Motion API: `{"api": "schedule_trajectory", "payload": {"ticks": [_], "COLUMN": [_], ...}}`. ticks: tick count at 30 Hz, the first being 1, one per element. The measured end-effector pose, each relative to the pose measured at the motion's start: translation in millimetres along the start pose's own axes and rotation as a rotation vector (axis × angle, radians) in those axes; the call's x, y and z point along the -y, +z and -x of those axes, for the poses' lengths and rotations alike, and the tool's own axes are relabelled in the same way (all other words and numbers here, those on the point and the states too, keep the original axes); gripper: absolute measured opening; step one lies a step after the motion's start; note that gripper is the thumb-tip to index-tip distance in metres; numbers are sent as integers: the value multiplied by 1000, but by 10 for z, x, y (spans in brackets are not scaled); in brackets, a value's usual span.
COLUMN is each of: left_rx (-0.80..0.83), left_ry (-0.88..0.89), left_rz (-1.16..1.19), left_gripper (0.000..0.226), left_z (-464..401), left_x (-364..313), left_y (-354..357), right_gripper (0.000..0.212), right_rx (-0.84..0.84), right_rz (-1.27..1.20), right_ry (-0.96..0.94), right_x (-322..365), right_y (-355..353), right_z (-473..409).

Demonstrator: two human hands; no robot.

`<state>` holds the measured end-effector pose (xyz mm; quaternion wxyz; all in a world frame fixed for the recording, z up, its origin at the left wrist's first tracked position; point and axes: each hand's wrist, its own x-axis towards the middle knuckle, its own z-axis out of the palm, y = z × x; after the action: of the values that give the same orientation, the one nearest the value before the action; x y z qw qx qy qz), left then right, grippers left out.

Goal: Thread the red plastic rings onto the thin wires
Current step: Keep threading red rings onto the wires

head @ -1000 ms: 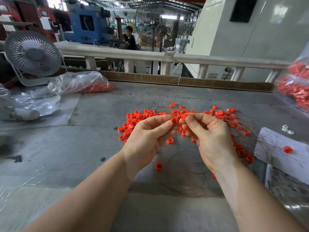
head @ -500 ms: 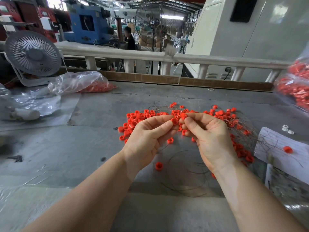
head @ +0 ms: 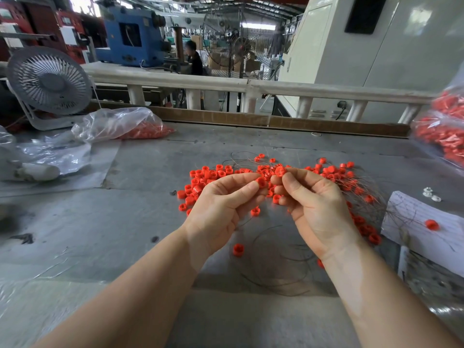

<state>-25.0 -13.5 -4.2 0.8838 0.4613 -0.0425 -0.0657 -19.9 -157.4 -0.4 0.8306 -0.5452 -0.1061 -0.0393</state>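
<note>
Grey and scuffed, the worktop fills the lower frame, with a white rail and factory machines behind it. At centre, the left hand pinches one red ring between thumb and forefinger, its hole turned roughly toward the right of the frame. Just beside it, the right hand pinches another ring at its fingertips; whether a wire runs through either ring cannot be told. Loose red rings lie scattered across the middle of the worktop beyond the hands. Thin wires curl in loops below the hands, and more fan out toward the right edge. A desk fan stands upper left, beside a clear bag of rings.
</note>
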Motion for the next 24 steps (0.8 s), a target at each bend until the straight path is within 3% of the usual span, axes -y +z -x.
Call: {"api": "schedule_trajectory", "payload": {"ticks": [5, 13, 19, 24], "left_rx": [3, 8, 9, 12], "left_ry": [-6, 18, 30, 43], "left_rz": [-14, 22, 2, -25], "left_gripper": [22, 25, 25, 27], "left_z": [-4, 1, 4, -3], "left_x": [3, -9, -8, 7], "left_y": [-1, 20, 5, -4], "right_gripper": [10, 29, 7, 5], "right_rx": [11, -51, -54, -58], "right_rz": [72, 687, 880, 954], "right_ry": [-52, -457, -660, -729], "right_x": [-3, -23, -40, -38], "right_y": [2, 62, 68, 62], "right_z": [7, 46, 78, 76]}}
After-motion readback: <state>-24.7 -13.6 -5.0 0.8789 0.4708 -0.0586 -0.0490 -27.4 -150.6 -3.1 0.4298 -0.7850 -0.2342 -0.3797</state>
